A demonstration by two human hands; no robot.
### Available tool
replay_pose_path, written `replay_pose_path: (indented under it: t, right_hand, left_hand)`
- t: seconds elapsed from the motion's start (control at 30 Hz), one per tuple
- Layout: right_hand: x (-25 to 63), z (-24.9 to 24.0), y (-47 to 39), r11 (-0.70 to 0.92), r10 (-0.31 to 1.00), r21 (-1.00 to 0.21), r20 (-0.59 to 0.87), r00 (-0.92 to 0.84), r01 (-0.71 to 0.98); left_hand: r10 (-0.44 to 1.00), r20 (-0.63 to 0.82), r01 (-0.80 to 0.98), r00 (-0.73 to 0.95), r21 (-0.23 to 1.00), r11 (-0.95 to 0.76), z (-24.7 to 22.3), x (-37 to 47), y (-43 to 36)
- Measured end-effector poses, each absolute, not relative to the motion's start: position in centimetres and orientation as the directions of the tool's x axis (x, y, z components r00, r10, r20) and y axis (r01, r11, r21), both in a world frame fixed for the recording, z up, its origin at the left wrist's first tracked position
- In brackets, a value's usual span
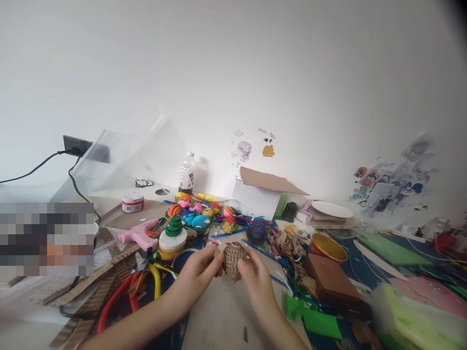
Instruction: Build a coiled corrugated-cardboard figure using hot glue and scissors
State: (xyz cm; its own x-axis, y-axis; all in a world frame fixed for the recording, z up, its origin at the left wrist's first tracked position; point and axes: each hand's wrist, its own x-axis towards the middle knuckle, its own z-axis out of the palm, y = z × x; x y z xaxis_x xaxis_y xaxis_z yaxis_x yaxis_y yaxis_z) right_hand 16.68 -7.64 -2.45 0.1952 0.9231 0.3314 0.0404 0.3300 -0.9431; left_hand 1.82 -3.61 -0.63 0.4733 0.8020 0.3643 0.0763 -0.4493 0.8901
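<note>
The left hand [208,266] and right hand [253,271] both pinch the small, round, brown ribbed-cardboard piece [234,260] from its two sides, fingers closed in on it, above the pale flat work board [219,316]. Left of that board lie the pink plastic glue gun [140,235] and the red-handled and yellow-handled tools [144,287], while the brown rectangular box [330,282] and the bright green strip [321,323] lie to its right, and the dark blue coiled-paper dish [256,234] sits beyond it.
</note>
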Motion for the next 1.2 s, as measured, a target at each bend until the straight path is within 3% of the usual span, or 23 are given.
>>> replay_pose_path:
  t: [0.27, 0.47, 0.6, 0.9, 1.2]
  right_hand:
    - [16.7, -2.1, -7.5, 0.374, 0.91, -0.926, 0.377, 0.174, 0.049]
    - [16.8, -2.3, -7.8, 0.352, 0.915, -0.931, 0.364, 0.177, 0.094]
    - [16.9, -2.3, -7.7, 0.339, 0.921, -0.939, 0.344, 0.182, 0.059]
    - [16.8, -1.4, -7.8, 0.262, 0.965, -0.952, 0.263, 0.019, -0.161]
    - [16.7, -1.8, -7.9, 0.15, 0.984, -0.881, 0.176, -0.017, -0.449]
  left_hand:
    - [0.828, 0.301, -0.026, 0.473, 0.944, -0.329, 0.1, 1.9, -3.6]
    - [0.765, 0.413, 0.202, 0.494, 0.801, -0.564, -0.4, 1.7, -3.7]
    - [0.72, 0.446, 0.197, 0.532, 0.761, -0.618, -0.4, 1.7, -3.7]
    - [0.776, 0.329, -0.023, 0.539, 0.926, -0.377, 0.2, 1.6, -3.9]
    - [0.791, 0.275, -0.219, 0.546, 0.959, -0.181, 0.6, 1.7, -3.8]
